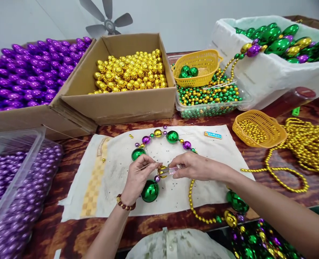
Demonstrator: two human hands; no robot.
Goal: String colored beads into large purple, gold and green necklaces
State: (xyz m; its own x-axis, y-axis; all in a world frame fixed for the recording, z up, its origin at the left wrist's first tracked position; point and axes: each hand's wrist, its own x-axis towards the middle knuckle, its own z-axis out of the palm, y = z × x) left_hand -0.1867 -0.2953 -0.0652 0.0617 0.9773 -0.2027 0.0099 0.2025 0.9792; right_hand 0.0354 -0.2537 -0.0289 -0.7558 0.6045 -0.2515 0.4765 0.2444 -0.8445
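Observation:
My left hand (143, 172) is closed in a pinch on a thin pale string (143, 167) beside a gold bead (162, 172). My right hand (192, 166) is closed around small thread snips (171, 170) with a clear handle, their metal end at that bead. Under the left fingers hang a small purple bead (157, 178) and a large green bead (150, 191). The strand arches across the white cloth (116, 158) through a green bead (172, 136) and a purple bead (187, 145). A gold bead chain (191, 199) runs below my right wrist.
Boxes of purple beads (37, 72) and gold beads (129, 70) stand behind. At the right are a yellow basket (273, 141), piled gold chains (310, 147) and a white foam box (246, 82). A bag of purple beads (21, 190) lies left; a small blue-orange item (212, 135) rests on the cloth.

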